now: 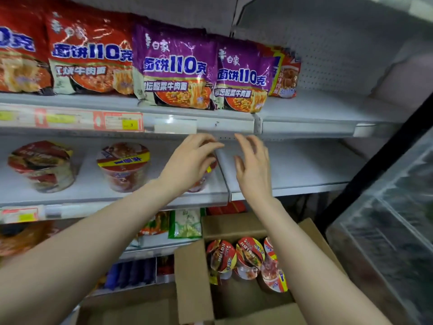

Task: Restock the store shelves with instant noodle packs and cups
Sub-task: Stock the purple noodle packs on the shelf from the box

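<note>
A red noodle cup [209,167] with a yellow band stood at the right end of the middle shelf [93,191]. It was largely covered by the left hand [189,160] laid over its top; whether that hand gripped it could not be told. The right hand [254,165] hovered just beside, fingers spread, holding nothing. Two similar cups [124,166] stood further left on the same shelf. Below, an open cardboard box [194,277] held several boxed cups [248,256]. Red and purple packs [173,66] lined the upper shelf.

White pegboard shelves [316,109], glass-fronted cooler [386,231]
</note>
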